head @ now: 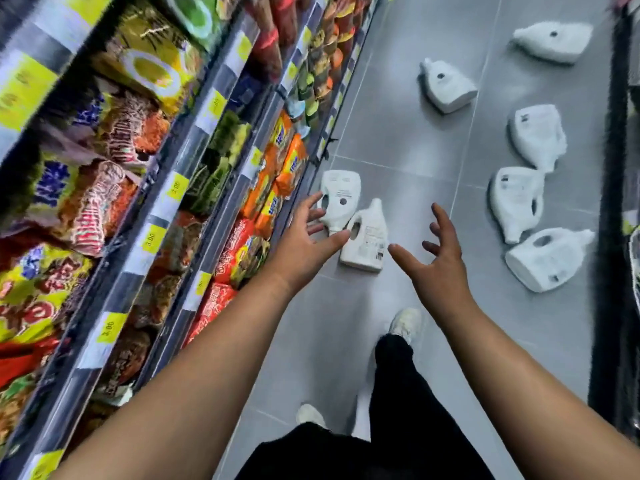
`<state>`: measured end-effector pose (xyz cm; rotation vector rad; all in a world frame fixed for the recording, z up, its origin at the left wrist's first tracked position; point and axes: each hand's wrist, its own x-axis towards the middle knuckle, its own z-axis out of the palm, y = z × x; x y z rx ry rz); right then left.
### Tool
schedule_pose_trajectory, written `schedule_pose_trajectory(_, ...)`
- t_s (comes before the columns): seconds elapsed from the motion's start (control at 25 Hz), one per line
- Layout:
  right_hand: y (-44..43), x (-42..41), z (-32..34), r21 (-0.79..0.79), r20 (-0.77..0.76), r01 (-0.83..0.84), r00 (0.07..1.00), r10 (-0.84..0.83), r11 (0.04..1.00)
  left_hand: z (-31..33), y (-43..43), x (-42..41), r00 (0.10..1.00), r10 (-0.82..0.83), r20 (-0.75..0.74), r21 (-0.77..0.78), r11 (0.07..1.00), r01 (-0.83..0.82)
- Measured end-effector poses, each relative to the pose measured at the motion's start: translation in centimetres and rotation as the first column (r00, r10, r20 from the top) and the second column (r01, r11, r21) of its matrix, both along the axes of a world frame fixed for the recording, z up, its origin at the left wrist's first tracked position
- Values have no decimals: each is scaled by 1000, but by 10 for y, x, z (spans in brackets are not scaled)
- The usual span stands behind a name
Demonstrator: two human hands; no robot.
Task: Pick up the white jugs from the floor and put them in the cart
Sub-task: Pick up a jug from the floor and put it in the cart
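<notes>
Several white jugs lie on the grey tiled floor [398,133] of a shop aisle. Two lie close together by the shelf base: one jug [341,194] with its neck toward me, and a second jug [367,240] right beside it. My left hand [306,237] reaches out over these two with fingers spread, holding nothing. My right hand [438,254] hovers to the right of the second jug, fingers spread and loosely bent, empty. More jugs lie further right: one [545,259], one [516,204], one [536,136], one [448,86] and one [554,41].
Shelves [194,174] packed with colourful snack and noodle packs run along the left, with yellow price tags. A dark shelf base [607,237] borders the right side. My legs in black trousers and white shoes [407,322] stand on the floor below my arms.
</notes>
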<state>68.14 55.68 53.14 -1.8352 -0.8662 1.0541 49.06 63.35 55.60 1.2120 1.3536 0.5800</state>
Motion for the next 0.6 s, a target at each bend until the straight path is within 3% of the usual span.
schedule_pose_trajectory(0.32,163,69,-158,-153,-11,-43,999,41,987,-165,156,58,993,55,-105,-107,992,-66)
schedule_pose_trajectory(0.6,220,63,-378,-302,-1,1,1000,-2,953,-395,230,62,960,-136,-246,-252,965,73)
